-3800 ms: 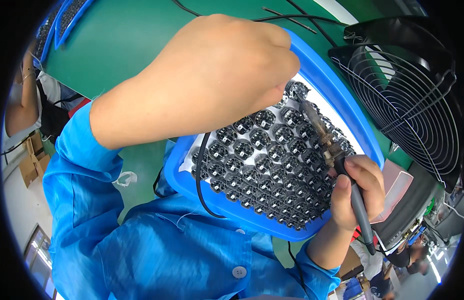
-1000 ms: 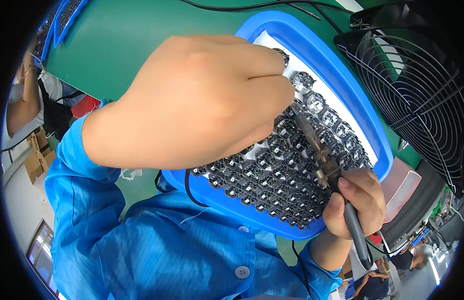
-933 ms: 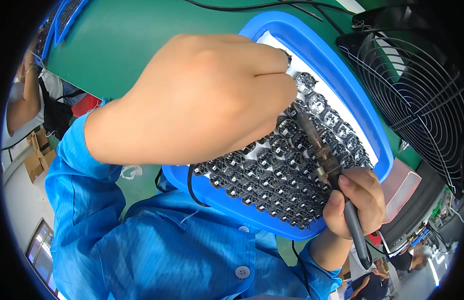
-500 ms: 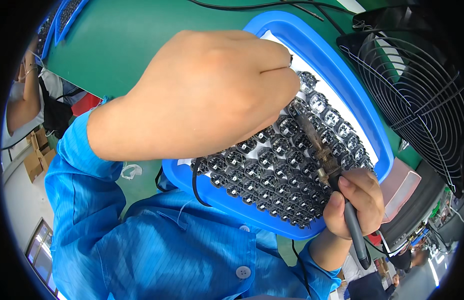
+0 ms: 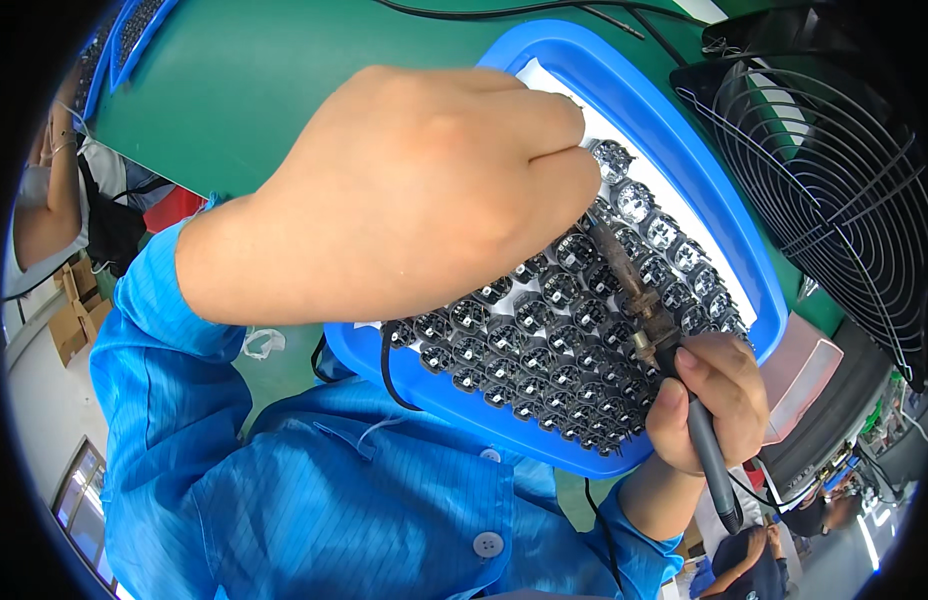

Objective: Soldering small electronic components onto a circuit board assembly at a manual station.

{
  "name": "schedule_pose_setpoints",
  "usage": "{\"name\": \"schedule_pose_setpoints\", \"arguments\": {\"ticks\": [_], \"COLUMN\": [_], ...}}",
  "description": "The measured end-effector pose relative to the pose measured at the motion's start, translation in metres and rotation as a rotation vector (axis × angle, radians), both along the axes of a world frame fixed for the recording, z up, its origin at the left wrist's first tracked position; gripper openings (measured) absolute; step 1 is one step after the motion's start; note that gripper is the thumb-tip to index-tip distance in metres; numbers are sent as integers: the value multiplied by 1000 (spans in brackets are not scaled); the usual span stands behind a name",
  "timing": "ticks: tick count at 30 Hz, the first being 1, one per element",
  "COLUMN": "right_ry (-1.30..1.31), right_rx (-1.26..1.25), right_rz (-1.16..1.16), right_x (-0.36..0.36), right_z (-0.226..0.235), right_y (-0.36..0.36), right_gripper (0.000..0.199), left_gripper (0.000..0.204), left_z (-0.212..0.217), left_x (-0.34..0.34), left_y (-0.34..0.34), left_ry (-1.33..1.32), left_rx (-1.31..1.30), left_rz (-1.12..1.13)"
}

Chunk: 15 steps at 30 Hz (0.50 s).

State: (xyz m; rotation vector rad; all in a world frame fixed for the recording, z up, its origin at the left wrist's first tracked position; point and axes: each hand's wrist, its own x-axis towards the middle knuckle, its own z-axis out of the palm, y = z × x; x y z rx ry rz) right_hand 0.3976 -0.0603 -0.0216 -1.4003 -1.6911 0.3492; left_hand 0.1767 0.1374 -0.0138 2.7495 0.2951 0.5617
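While my right hand (image 5: 709,400) grips the soldering iron (image 5: 664,345), my left hand (image 5: 434,190) hovers fisted over the blue tray (image 5: 744,250).

My right fingers are closed around the iron's dark handle, its tip slanting up-left to the small round black parts (image 5: 544,340) packed in rows inside the tray. My left fingers are curled tight at the tip; I cannot tell what they pinch. The tray lies on the green worktop (image 5: 244,90), with a black wire-grille fan (image 5: 834,170) to its right.
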Motion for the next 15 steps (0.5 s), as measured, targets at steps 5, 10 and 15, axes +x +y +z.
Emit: {"name": "schedule_pose_setpoints", "arguments": {"ticks": [5, 10, 15], "right_ry": [20, 5, 15], "right_rx": [15, 7, 4], "right_rz": [7, -5, -3], "right_x": [2, 3, 1], "right_z": [-1, -4, -3], "right_y": [-1, 0, -1], "right_gripper": [18, 18, 18], "left_gripper": [33, 34, 34], "left_z": [3, 0, 4], "left_x": [-2, -2, -5], "left_y": [0, -1, -1], "left_ry": [17, 8, 20], "left_rx": [63, 32, 12], "left_rz": [21, 3, -29]}}
